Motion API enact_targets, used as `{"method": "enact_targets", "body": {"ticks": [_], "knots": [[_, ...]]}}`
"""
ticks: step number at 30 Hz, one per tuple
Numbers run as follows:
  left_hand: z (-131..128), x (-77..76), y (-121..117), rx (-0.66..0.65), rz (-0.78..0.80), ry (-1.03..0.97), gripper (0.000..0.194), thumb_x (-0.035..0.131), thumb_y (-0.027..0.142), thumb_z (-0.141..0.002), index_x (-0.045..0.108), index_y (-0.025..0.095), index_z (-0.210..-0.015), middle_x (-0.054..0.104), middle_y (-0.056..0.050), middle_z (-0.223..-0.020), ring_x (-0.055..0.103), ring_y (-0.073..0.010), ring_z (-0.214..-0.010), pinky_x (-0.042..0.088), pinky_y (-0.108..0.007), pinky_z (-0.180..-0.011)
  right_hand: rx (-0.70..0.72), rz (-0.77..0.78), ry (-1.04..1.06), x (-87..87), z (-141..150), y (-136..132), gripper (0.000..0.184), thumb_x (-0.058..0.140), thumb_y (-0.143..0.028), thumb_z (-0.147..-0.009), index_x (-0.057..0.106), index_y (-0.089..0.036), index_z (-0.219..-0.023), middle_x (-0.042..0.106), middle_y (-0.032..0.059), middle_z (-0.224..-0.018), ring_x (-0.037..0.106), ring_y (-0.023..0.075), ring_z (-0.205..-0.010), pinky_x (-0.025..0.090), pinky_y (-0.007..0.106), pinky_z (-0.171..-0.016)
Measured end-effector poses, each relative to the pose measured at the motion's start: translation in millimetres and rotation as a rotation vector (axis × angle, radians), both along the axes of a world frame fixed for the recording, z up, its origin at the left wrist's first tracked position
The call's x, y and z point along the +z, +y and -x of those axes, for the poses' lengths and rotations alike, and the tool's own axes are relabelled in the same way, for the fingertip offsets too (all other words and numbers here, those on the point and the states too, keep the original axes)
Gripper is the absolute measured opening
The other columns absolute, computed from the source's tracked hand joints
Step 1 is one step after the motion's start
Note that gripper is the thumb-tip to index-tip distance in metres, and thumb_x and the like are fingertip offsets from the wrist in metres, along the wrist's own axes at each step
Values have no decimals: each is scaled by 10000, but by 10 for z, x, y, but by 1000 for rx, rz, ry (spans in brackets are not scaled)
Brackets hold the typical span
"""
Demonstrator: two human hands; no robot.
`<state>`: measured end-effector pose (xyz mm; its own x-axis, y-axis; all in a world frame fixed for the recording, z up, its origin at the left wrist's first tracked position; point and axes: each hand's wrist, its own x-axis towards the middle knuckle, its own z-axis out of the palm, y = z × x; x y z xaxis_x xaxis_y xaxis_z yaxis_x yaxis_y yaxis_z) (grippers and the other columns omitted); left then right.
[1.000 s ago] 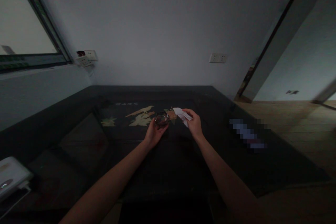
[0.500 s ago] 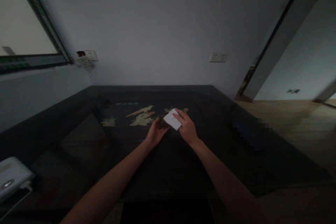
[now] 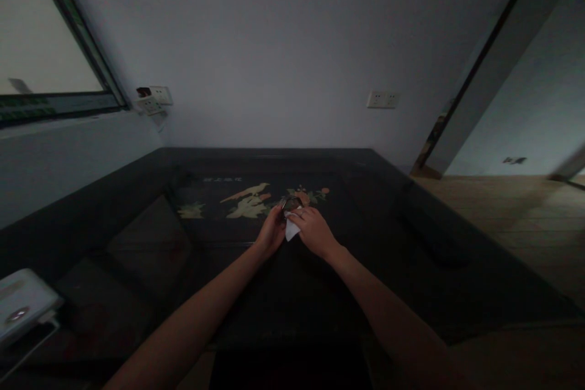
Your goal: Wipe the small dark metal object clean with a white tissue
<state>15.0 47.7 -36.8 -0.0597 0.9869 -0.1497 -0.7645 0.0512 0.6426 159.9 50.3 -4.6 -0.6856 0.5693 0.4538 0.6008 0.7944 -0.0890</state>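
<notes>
Head view: the pale wall rises at twelve o'clock, spreading from ten round to two, and the far edge of the dark, glossy counter meets it. Wooden floor shows beyond the counter's side at three o'clock, and a window slants in at ten. Set across the counter top, from nine o'clock of my hands round to one, is a picture of a light bird and flowers. At three o'clock lies a long dark item, too dim for me to name. A white device with a pale cord shows at eight. My right hand and left hand come together just below the picture. Between one and two o'clock a white socket plate sits on the wall. My right fingers are pinched on a white sheet, which hangs down toward six o'clock between my hands, against the near side of a small round glassy thing. My left fingers are clamped on that round glassy thing from its nine o'clock side, and its dark rim peeks out above my knuckles.
</notes>
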Motion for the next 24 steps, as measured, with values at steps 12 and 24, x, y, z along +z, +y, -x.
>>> {"method": "enact_targets", "body": {"ticks": [12,24], "knots": [[-3,-23,27,-23,-21,6,224,582,259,-868,667,185,-1062,724,-42,-982,663,-172,-917,491,-267,-834,-3,37,-7,15,-10,-29,507,507,-26,-790,589,-192,-1262,628,119,-1247,547,238,-1172,348,452,-1039],[23,98,-86,-58,33,24,305,495,324,-927,631,134,-1122,697,-119,-1016,680,-224,-886,519,-408,-898,-126,50,549,203,-200,13,225,564,-362,-897,722,-203,-918,672,78,-938,614,218,-885,459,325,-803]]}}
